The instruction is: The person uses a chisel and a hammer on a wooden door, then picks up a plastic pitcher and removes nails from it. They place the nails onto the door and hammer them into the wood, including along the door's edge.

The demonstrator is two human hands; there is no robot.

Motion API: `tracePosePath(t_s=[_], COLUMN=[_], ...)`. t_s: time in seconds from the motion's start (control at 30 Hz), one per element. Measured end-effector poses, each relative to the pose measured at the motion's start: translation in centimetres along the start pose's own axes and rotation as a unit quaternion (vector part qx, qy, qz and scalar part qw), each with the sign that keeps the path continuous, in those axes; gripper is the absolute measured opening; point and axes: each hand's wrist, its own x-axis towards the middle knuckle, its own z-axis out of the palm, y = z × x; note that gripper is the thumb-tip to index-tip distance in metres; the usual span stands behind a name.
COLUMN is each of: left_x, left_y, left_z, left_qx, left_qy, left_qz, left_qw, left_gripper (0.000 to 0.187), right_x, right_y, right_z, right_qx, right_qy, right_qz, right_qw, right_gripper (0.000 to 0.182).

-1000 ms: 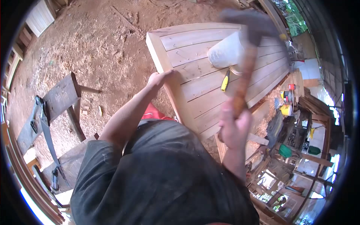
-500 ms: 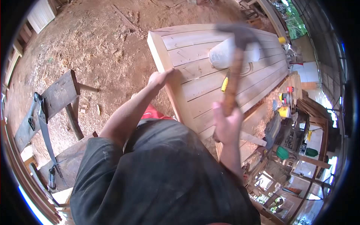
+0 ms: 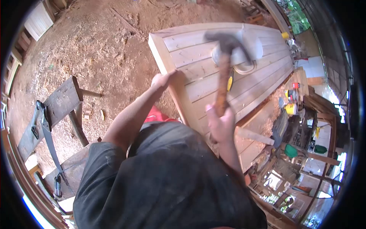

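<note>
My right hand (image 3: 222,124) is wrapped round the wooden handle of a claw hammer (image 3: 225,72), raised with its dark head uppermost in view. Below it lies a slatted wooden panel (image 3: 206,84) with a thick frame. Against the near left edge of that frame rests my left hand (image 3: 167,79); its fingers are blurred and partly hidden at the edge. On the panel are a white container (image 3: 249,47), a round pale ring (image 3: 244,68) and a yellow-and-black tool (image 3: 230,83), all partly behind the hammer.
A hand saw (image 3: 51,147) lies across a dark plank bench (image 3: 63,100) at the left. Wood shavings cover the ground. Beyond the panel's right side, several small tins, including a yellow one (image 3: 291,109), stand near a dark cloth (image 3: 281,128).
My right hand and the hammer have moved left across the view. My left hand has stayed at the panel's edge.
</note>
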Motion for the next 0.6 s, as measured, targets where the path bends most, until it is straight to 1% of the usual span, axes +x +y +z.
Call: tracePosePath(t_s=[0.07, 0.13, 0.2, 0.27, 0.33, 0.37, 0.43, 0.47, 0.5, 0.53, 0.57, 0.6], left_x=[-0.9, -0.4, 0.0, -0.1, 0.0, 0.1, -1.1, -1.0, 0.1, 0.7, 0.1, -0.3], left_y=[0.9, 0.4, 0.4, 0.3, 0.4, 0.4, 0.4, 1.3, 1.0, 0.4, 0.7, 0.9], left_z=[-0.1, 0.0, -0.3, -0.5, -0.7, -0.6, -0.7, -1.1, -1.3, -1.6, -1.9, -2.2], left_qx=[0.01, 0.002, 0.005, 0.021, 0.034, 0.045, 0.062, 0.069, 0.104, 0.123, 0.138, 0.152], left_qy=[-0.002, -0.025, -0.04, -0.05, -0.035, -0.032, -0.035, -0.033, -0.039, -0.066, -0.091, -0.114], left_qz=[-0.009, 0.01, 0.028, 0.042, 0.031, 0.026, 0.054, 0.073, 0.042, 0.034, 0.028, 0.024], left_qw=[1.0, 1.0, 0.999, 0.998, 0.998, 0.998, 0.996, 0.994, 0.993, 0.99, 0.986, 0.981], left_gripper=[0.061, 0.061, 0.062, 0.064, 0.066, 0.068, 0.078, 0.084, 0.08, 0.08, 0.08, 0.08], right_x=[-0.3, -0.6, -0.6, -1.0, -1.3, -1.5, -1.2, -0.7, -1.4, -2.2, -2.5, -2.7], right_y=[-4.1, -4.4, -2.1, 2.3, 4.4, 5.7, 6.9, 6.1, 4.8, 4.0, 3.6, 3.1], right_z=[-1.7, -1.6, 0.1, 1.0, 2.9, 3.6, 4.6, 4.7, 4.6, 4.6, 4.7, 4.9], right_qx=[0.063, 0.073, 0.085, -0.029, -0.061, -0.097, -0.166, -0.133, -0.098, -0.065, -0.064, -0.035], right_qy=[0.021, 0.084, 0.158, 0.08, 0.012, 0.008, 0.004, 0.004, 0.003, 0.005, 0.012, 0.015], right_qz=[-0.105, -0.156, -0.221, -0.129, -0.002, 0.02, 0.059, 0.056, 0.065, 0.074, 0.072, 0.081], right_qw=[0.992, 0.981, 0.959, 0.988, 0.998, 0.995, 0.984, 0.99, 0.993, 0.995, 0.995, 0.996], right_gripper=[0.017, 0.015, 0.014, 0.015, 0.019, 0.02, 0.024, 0.024, 0.024, 0.024, 0.023, 0.023])
